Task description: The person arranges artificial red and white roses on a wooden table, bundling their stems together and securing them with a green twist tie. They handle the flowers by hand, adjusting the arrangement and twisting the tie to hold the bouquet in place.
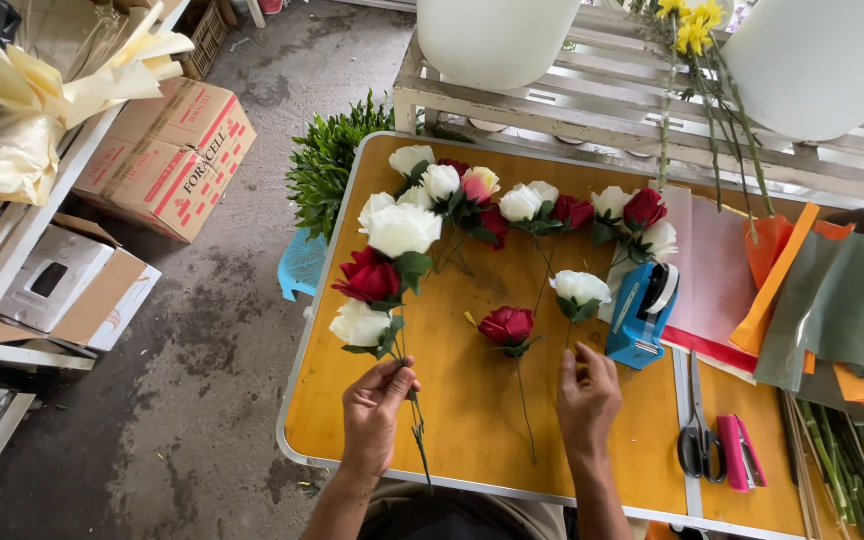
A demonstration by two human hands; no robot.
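Left hand (pixel 374 408): grip narrow, fingers pinched round a small bunch of rose stems (pixel 404 352) on the yellow worktop (pixel 472 420), well left of the blue tape dispenser (pixel 640 318). Right hand (pixel 586 395): grip loose and holding nothing, fingertips touching the stem of a white rose (pixel 581 288) just left of the dispenser. A single red rose (pixel 507 325) lies between the hands.

Handling, as judged: the roses look light, with thin, fairly stiff stems and soft, easily bruised heads; hold is best taken low on the stem, below the leaves.

Count: about nine white heads, about six red or pink; the far row overlaps, so the tally is approximate. One pair of scissors (pixel 696 440) and one pink stapler (pixel 736 452) lie below and right of the dispenser.
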